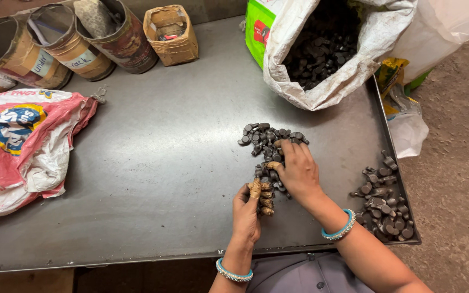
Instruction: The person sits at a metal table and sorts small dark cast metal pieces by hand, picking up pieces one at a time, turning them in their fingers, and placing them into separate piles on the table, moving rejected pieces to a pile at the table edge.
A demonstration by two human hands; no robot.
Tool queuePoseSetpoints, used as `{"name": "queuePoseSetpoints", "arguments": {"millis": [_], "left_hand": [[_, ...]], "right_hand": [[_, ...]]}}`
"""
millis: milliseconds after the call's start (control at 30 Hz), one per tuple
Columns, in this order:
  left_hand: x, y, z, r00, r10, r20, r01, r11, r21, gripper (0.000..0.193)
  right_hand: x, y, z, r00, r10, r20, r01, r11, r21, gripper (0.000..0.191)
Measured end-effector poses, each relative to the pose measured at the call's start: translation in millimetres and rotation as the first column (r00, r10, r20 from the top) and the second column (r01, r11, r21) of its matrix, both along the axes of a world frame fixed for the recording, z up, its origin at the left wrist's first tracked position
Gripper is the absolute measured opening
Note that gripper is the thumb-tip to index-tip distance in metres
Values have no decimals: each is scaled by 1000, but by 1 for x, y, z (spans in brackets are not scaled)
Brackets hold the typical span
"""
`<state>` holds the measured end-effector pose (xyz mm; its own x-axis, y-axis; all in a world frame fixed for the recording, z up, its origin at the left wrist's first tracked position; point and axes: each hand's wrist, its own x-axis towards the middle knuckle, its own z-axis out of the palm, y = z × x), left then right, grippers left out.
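Note:
A pile of small dark metal stud-like parts (267, 137) lies on the grey metal table (164, 152). My right hand (298, 171) rests on the near side of that pile, fingers spread over the parts and thumb pressing one. My left hand (248, 209) sits just left of it, fingers curled around a few dark parts at the pile's near end. Both wrists carry turquoise bangles. A second heap of the same parts (384, 203) lies at the table's right edge.
An open white sack (327, 49) full of dark parts stands at the back right. A pink and white woven sack (17, 146) lies at the left. Three tin cans (55, 43) and a small brown box (170, 33) stand along the back edge.

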<state>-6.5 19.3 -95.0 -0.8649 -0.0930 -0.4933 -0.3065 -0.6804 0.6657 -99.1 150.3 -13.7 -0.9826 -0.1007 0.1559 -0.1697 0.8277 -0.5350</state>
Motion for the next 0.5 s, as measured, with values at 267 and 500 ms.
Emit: {"name": "queuePoseSetpoints", "arguments": {"millis": [267,500], "left_hand": [[5,-4,0,999,-14,30,14,1000,1,16],[0,-1,3,998,-69,12,69,997,23,23]], "right_hand": [[-1,28,-8,986,38,160,9,960,-280,36],[36,81,-55,875,336,348,234,334,-913,35]]}}
